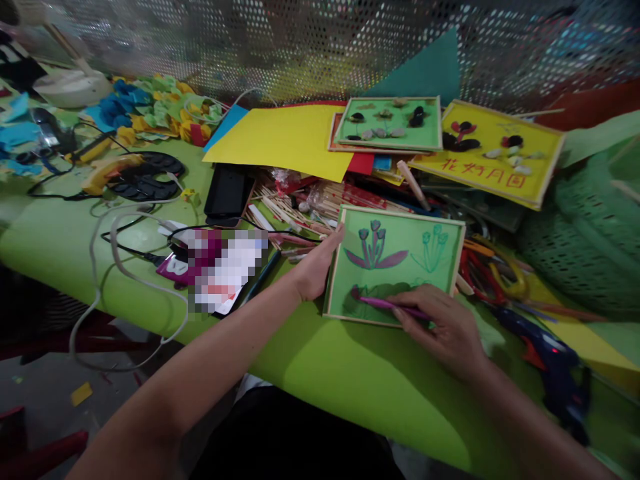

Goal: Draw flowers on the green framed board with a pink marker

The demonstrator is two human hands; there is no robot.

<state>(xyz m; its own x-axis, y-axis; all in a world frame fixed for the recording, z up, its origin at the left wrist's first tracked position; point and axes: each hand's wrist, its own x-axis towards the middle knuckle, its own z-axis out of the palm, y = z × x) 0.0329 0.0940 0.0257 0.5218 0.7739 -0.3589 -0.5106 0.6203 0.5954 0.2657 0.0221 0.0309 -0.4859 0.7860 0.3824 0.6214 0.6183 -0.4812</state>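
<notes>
**Left hand steadies the frame while the right draws**

The left hand (315, 270), at the centre of the frame, lies with fingers pressed together and flat against the left edge of the green framed board (395, 263), thumb along its rim; it grips nothing, and this looks like bracing so the board does not slide on the desk (75, 247). Just right of it, at lower centre, the right hand (443, 327) pinches a purple pen (387, 305) between thumb and fingers, its tip touching the board's lower left area below the purple flower sketch. The board sits tilted slightly, close to the desk's near edge, within easy reach of both hands.

Further left lie loose cables (115, 247) and a dark phone (227, 190). At upper right rest a yellow framed picture (493, 157) and another green frame (390, 123), set aside behind the work. A blue glue gun (547, 357) lies at lower right.
</notes>
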